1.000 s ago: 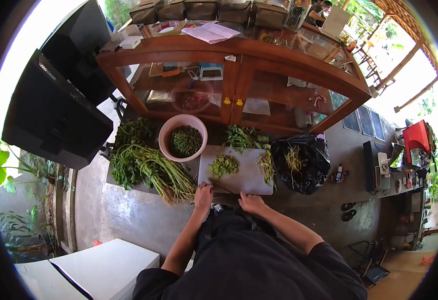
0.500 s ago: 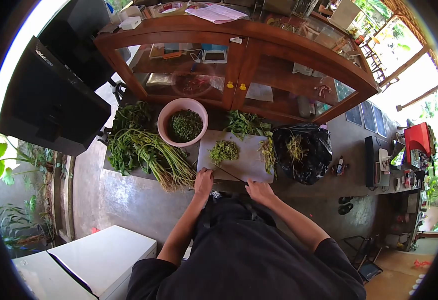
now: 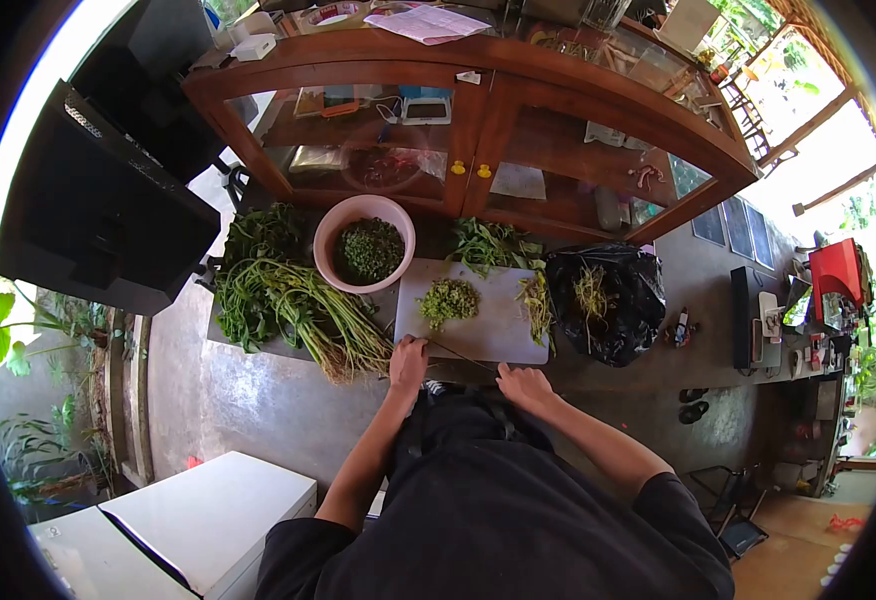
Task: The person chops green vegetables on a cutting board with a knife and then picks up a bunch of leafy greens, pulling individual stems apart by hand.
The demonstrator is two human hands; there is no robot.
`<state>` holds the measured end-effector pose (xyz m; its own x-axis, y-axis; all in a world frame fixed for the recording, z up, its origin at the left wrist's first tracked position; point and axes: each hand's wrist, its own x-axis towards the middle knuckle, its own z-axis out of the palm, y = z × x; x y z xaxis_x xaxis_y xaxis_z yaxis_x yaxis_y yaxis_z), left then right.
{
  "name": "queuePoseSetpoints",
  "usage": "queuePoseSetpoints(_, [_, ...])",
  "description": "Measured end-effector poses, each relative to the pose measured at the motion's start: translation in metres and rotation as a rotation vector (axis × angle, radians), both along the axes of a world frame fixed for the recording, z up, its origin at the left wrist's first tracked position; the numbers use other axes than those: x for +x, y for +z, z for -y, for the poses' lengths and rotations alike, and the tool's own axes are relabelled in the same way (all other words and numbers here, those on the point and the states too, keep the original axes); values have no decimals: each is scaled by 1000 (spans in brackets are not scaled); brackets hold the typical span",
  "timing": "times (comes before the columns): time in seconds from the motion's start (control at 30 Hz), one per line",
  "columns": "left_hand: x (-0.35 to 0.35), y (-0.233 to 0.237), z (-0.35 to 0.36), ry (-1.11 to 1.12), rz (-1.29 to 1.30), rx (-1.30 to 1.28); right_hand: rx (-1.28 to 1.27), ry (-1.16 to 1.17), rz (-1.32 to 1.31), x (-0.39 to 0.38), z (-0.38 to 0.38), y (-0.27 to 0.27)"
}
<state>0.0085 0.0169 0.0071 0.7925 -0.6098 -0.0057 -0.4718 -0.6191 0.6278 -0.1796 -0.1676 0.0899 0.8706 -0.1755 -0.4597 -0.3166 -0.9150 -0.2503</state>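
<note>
A pale cutting board [image 3: 503, 335] lies on the counter with a heap of chopped green stems [image 3: 448, 303] on it. Along its near edge runs the thin dark blade of a knife [image 3: 470, 357], its handle wrapped in my right hand [image 3: 525, 386]. My left hand [image 3: 409, 362] is closed at the board's near left corner, by the blade's far end; what its fingers hold is hidden. Left of it spreads a bunch of long-stemmed leafy greens [image 3: 303, 305]. Behind the board stands a pink bowl [image 3: 407, 222] of chopped greens, with loose leaves [image 3: 488, 248] beside it. Yellowish trimmings [image 3: 535, 305] lie on the board's right edge.
A black plastic bag [image 3: 635, 310] with plant scraps inside sits right of the board. The wooden glass-door cabinet [image 3: 473, 130] rises behind the counter. A white box-shaped appliance [image 3: 228, 500] stands at lower left, and black equipment [image 3: 98, 200] at left.
My right hand has shifted slightly right and down with the knife, whose blade lies a little closer to the board's near edge. My left hand stays nearly in place.
</note>
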Motion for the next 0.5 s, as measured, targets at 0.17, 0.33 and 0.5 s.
queuePoseSetpoints(0.17, [0, -2, -1, 14, 35, -50, -56, -17, 70, 4, 1, -21])
queuePoseSetpoints(0.33, [0, -5, 0, 6, 56, -29, -48, -40, 82, 14, -5, -42])
queuePoseSetpoints(0.5, [-3, 2, 1, 7, 64, -36, 12, -73, 150, 33, -15, -60])
